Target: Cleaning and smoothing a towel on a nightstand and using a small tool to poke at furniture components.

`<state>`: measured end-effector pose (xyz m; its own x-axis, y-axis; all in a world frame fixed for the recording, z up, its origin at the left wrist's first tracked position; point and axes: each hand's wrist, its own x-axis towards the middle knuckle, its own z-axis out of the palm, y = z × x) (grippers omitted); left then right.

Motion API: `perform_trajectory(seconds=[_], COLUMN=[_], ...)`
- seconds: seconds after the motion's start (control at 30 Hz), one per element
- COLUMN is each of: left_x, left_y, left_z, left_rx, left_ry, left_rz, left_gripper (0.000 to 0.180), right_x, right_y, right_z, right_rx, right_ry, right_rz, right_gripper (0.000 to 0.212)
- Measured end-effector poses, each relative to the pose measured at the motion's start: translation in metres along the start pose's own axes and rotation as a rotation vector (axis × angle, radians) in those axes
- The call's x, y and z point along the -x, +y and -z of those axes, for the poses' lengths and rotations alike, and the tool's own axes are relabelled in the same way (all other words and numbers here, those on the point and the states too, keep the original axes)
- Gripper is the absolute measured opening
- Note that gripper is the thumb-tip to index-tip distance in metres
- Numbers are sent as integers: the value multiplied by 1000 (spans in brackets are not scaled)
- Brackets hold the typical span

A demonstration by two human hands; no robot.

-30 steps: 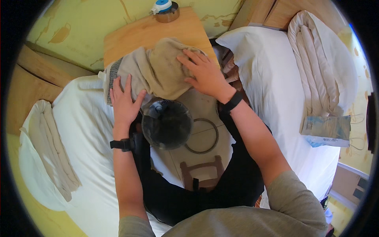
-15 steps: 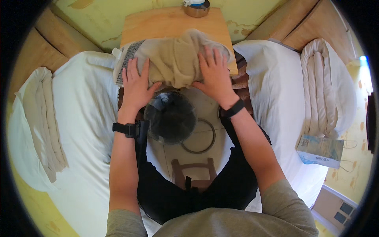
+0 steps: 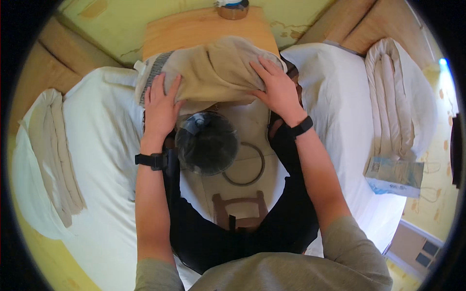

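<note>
A beige knitted garment [image 3: 218,68] with a grey ribbed band at its left end lies across the near part of a small wooden table [image 3: 204,31]. My left hand [image 3: 162,102] rests on the garment's left side, fingers spread and flat. On its right side lies my right hand [image 3: 279,89], fingers also stretched out, thumb toward the near edge. Neither hand grips the cloth. The cloth hangs a little over the table's near edge, and what is under it is hidden.
Below the table edge stands a bin [image 3: 206,145] with a dark liner, beside a grey ring [image 3: 262,165] on the tiled floor. White-sheeted beds [image 3: 104,131] flank both sides. A paper bag [image 3: 395,177] sits on the right bed. A brown container [image 3: 233,12] stands at the table's back.
My right hand has slid outward to the right, and the garment's bunched middle now lies flatter and smoother. The left hand has shifted slightly left and nearer. The whole view has tilted a little.
</note>
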<state>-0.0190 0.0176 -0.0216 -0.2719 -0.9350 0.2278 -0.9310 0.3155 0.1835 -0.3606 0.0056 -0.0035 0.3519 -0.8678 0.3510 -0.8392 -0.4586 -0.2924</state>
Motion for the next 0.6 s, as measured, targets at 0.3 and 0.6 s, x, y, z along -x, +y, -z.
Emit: perform_trajectory(seconds=[0.3, 0.6], left_x=[-12, -24], left_y=[9, 30], left_z=[13, 34], left_rx=[295, 1577], left_ry=[-85, 264], left_rz=[-28, 479], left_gripper=[42, 42], right_x=[-5, -12], right_y=[-41, -27], right_z=[1, 14], right_rx=[-120, -1044], right_ry=[-9, 132], right_rz=[-108, -413], right_gripper=[54, 51])
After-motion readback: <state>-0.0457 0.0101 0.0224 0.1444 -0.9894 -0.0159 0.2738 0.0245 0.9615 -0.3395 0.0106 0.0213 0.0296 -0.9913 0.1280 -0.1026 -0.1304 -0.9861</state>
